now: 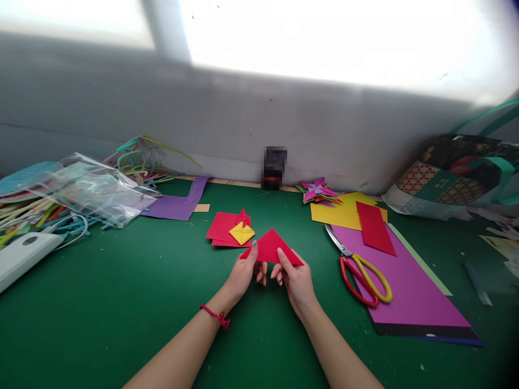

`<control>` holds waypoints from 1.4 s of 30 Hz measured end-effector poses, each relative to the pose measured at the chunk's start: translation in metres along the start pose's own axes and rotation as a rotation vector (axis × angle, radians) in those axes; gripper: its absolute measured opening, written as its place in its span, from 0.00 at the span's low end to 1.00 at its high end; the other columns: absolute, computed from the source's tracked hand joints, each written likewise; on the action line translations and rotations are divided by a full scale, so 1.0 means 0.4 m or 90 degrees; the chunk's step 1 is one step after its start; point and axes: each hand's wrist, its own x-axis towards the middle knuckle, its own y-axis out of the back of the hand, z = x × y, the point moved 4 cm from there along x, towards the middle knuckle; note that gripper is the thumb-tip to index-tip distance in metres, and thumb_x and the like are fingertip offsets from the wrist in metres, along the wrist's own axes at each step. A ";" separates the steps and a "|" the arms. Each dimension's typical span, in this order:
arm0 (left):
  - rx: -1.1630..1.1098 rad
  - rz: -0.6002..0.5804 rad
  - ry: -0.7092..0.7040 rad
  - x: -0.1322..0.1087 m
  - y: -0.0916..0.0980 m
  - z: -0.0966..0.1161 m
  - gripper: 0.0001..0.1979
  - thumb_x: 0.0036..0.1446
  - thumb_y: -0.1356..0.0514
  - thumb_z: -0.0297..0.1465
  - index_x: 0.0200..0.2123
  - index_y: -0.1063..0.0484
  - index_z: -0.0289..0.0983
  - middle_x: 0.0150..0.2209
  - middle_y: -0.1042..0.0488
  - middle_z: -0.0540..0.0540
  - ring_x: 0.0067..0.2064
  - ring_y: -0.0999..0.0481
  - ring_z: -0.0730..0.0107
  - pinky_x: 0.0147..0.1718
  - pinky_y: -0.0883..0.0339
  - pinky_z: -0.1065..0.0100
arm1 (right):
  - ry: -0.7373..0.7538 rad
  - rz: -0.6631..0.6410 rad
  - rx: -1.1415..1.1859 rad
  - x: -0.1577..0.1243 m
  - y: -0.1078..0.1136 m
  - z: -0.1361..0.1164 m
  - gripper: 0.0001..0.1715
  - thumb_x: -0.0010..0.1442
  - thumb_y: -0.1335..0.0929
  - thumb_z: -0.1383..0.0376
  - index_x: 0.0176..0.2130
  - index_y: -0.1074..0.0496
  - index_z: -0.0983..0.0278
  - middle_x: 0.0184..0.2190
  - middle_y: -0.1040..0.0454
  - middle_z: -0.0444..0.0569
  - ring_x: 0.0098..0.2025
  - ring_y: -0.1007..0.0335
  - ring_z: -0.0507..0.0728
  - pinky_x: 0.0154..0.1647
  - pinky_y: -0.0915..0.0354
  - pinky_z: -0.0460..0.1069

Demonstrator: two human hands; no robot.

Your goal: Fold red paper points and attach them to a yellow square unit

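Note:
Between my two hands is a sheet of red paper (272, 247) folded into a triangle, its peak pointing away from me. My left hand (244, 273) pinches its left corner, thumb on top and fingers curled below. On the right side my right hand (295, 274) grips it the same way. Just beyond my left hand lie red paper squares (220, 227), with a yellow folded paper piece (242, 233) and a small red folded piece (243, 216) on them.
Scissors (360, 270) with red and yellow handles rest on purple sheets (421, 297) at right. Behind are yellow paper (330, 213), a red strip (375, 227) and folded stars (318, 190). Left are purple paper (170, 207), a plastic bag (101, 189) and a white power bank (28, 256).

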 end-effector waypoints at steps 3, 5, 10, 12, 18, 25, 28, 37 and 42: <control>-0.034 -0.017 -0.004 0.002 0.000 -0.006 0.32 0.53 0.62 0.51 0.13 0.36 0.35 0.10 0.41 0.51 0.17 0.34 0.72 0.23 0.40 0.70 | -0.007 -0.004 0.015 -0.001 -0.001 -0.003 0.17 0.50 0.33 0.54 0.27 0.34 0.66 0.13 0.31 0.43 0.12 0.42 0.47 0.12 0.46 0.42; -0.047 -0.029 0.002 0.002 -0.001 -0.008 0.33 0.53 0.63 0.52 0.14 0.35 0.35 0.10 0.40 0.51 0.17 0.34 0.72 0.23 0.39 0.70 | -0.017 -0.007 0.034 -0.003 -0.001 -0.005 0.19 0.52 0.35 0.52 0.25 0.35 0.66 0.13 0.31 0.44 0.12 0.41 0.48 0.13 0.46 0.42; -0.057 -0.015 -0.011 0.001 0.001 -0.005 0.31 0.53 0.60 0.51 0.14 0.36 0.34 0.10 0.43 0.52 0.16 0.34 0.72 0.22 0.40 0.71 | -0.005 0.004 0.055 -0.006 0.004 -0.009 0.24 0.53 0.39 0.48 0.25 0.35 0.66 0.12 0.31 0.46 0.12 0.40 0.49 0.12 0.45 0.43; -0.067 -0.008 -0.014 0.003 0.002 -0.007 0.31 0.53 0.60 0.51 0.14 0.37 0.35 0.09 0.43 0.52 0.16 0.34 0.72 0.22 0.40 0.71 | 0.013 0.015 0.024 -0.007 0.008 -0.009 0.24 0.52 0.39 0.47 0.25 0.35 0.66 0.11 0.31 0.45 0.10 0.42 0.49 0.11 0.46 0.43; -0.067 -0.002 -0.010 0.005 0.001 -0.009 0.31 0.53 0.60 0.52 0.15 0.37 0.34 0.10 0.44 0.53 0.16 0.34 0.72 0.22 0.40 0.71 | 0.054 0.063 -0.072 -0.005 0.021 -0.017 0.21 0.50 0.36 0.49 0.24 0.36 0.65 0.10 0.33 0.42 0.10 0.45 0.48 0.11 0.48 0.42; -0.080 -0.016 -0.033 0.006 0.003 -0.005 0.31 0.53 0.60 0.51 0.16 0.36 0.33 0.10 0.44 0.53 0.15 0.35 0.73 0.21 0.40 0.71 | 0.050 0.069 -0.091 -0.002 0.026 -0.022 0.21 0.51 0.36 0.50 0.25 0.33 0.66 0.08 0.35 0.41 0.09 0.48 0.47 0.09 0.50 0.41; -0.097 0.001 -0.028 0.010 0.010 -0.011 0.31 0.53 0.59 0.51 0.16 0.36 0.33 0.10 0.44 0.53 0.15 0.35 0.73 0.21 0.40 0.71 | 0.054 0.051 -0.053 0.000 0.027 -0.021 0.20 0.53 0.36 0.51 0.25 0.34 0.66 0.11 0.32 0.43 0.11 0.45 0.47 0.11 0.47 0.42; -0.120 -0.029 -0.027 0.011 0.008 -0.002 0.32 0.54 0.62 0.50 0.18 0.33 0.32 0.10 0.42 0.52 0.16 0.34 0.73 0.21 0.40 0.72 | 0.077 -0.008 -0.050 0.012 0.031 -0.039 0.21 0.57 0.40 0.52 0.25 0.36 0.66 0.15 0.27 0.48 0.13 0.38 0.50 0.15 0.40 0.44; -0.058 -0.027 -0.049 0.013 0.005 0.004 0.25 0.54 0.54 0.47 0.19 0.34 0.33 0.10 0.42 0.54 0.15 0.35 0.74 0.20 0.40 0.73 | 0.067 0.040 -0.039 0.020 0.048 -0.039 0.20 0.55 0.38 0.52 0.24 0.36 0.66 0.13 0.28 0.46 0.12 0.39 0.49 0.14 0.42 0.44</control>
